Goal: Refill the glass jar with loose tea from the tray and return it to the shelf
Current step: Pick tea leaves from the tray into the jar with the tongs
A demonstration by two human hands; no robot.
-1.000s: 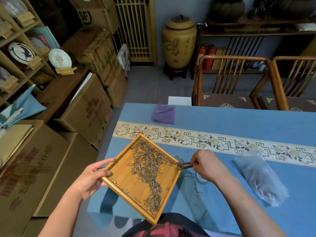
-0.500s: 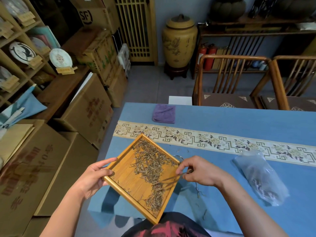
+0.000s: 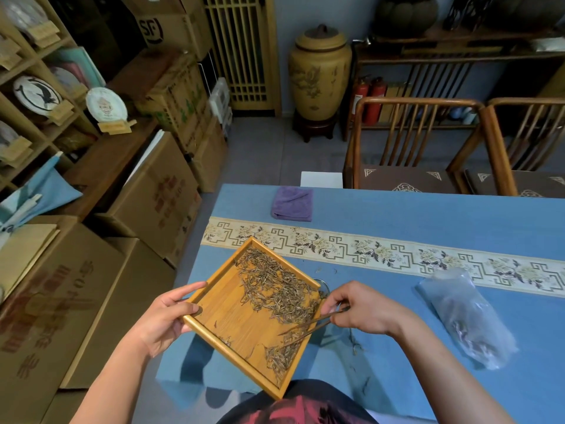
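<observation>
Bamboo tray (image 3: 241, 325): left hand (image 3: 162, 322) is gripping its left corner; right hand (image 3: 367, 307) is pinching tongs (image 3: 308, 328), their long axis pointing near-left into the loose tea (image 3: 275, 289).

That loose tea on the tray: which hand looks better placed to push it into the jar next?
Probably the right hand: it pinches the wooden tongs over the tea, near the glass jar. The left hand holds the tray.

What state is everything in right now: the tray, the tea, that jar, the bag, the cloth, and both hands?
Bamboo tray: tilted, lifted off the table.
Loose tea: scattered along the tray's right side.
Glass jar: mostly hidden behind the tray; fill unclear.
Left hand: grips the tray's edge.
Right hand: pinches wooden tongs.
Plastic bag: lying flat.
Purple cloth: folded.
</observation>
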